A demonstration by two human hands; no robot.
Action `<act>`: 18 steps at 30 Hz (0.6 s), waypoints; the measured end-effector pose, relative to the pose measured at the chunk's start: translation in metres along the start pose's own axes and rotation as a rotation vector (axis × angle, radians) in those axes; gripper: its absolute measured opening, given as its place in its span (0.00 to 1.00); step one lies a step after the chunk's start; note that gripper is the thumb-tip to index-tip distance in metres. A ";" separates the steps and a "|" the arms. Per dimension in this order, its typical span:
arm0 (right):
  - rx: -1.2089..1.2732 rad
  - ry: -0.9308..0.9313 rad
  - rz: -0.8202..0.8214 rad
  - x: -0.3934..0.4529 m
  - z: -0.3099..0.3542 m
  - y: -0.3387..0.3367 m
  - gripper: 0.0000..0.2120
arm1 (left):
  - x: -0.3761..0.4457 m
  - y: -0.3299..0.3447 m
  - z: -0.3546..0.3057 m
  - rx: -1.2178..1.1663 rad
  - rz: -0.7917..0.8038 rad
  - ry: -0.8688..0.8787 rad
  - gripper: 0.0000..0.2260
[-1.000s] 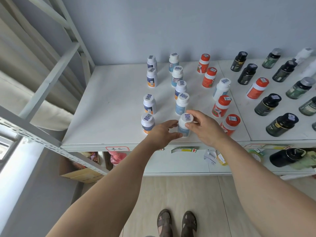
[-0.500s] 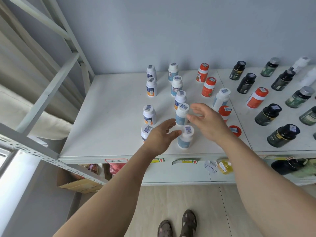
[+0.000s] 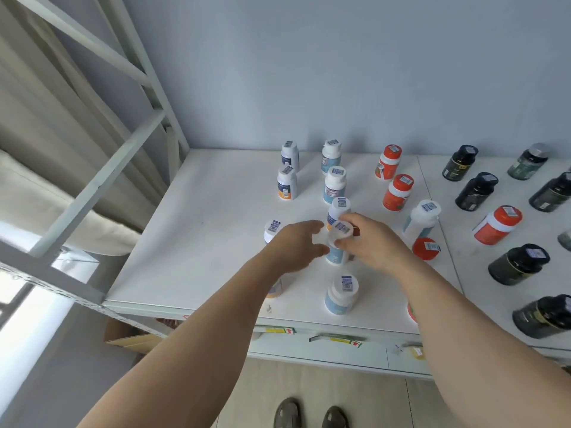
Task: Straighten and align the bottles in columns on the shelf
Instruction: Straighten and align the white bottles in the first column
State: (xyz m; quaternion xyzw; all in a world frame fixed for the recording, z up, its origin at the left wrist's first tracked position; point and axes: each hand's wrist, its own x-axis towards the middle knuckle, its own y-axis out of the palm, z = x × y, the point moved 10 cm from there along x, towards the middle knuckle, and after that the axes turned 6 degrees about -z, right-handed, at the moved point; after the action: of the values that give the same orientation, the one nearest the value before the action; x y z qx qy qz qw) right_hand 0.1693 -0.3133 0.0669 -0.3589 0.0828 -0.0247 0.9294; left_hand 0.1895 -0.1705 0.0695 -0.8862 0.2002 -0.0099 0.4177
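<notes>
- A white bottle point(image 3: 338, 242) with a blue label is gripped from both sides: the left hand point(image 3: 296, 247) is curled against its left side and the right hand point(image 3: 375, 242) is pinched around its cap.
- A barcode sticker is seen on the cap; its print is too small to be read.
- The gripped bottle is stood in the middle white column, between a bottle behind point(image 3: 338, 211) and a front bottle point(image 3: 341, 295) near the shelf edge.
- A second white column point(image 3: 287, 182) is placed to the left, and part of it is hidden by the left arm.
- Red bottles point(image 3: 397, 193) and dark bottles point(image 3: 475, 191) are ranged to the right.
- All are carried on a white shelf point(image 3: 210, 242) against a pale blue wall point(image 3: 340, 72); small price tags point(image 3: 279, 330) are fixed to its front edge, unreadable.
</notes>
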 end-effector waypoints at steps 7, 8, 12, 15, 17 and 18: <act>-0.030 -0.030 -0.042 0.011 0.020 -0.027 0.25 | 0.016 0.009 -0.006 -0.143 0.123 0.056 0.18; -0.024 -0.030 -0.042 0.012 0.023 -0.031 0.24 | 0.018 0.008 -0.006 -0.192 0.133 0.051 0.17; -0.020 -0.011 -0.059 0.014 0.030 -0.040 0.21 | 0.019 0.004 -0.010 -0.437 0.210 0.018 0.15; -0.023 -0.004 -0.079 0.015 0.033 -0.042 0.21 | 0.016 0.005 -0.014 -0.514 0.271 0.013 0.15; -0.032 0.000 -0.087 0.015 0.034 -0.043 0.20 | 0.014 0.006 -0.016 -0.552 0.298 0.006 0.16; -0.034 0.003 -0.091 0.014 0.034 -0.043 0.20 | 0.013 0.005 -0.016 -0.563 0.306 0.003 0.17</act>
State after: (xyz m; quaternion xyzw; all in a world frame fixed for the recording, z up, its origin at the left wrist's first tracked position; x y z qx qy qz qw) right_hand 0.1898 -0.3239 0.1189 -0.3782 0.0682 -0.0659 0.9209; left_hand 0.1970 -0.1902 0.0739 -0.9266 0.3265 0.1076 0.1524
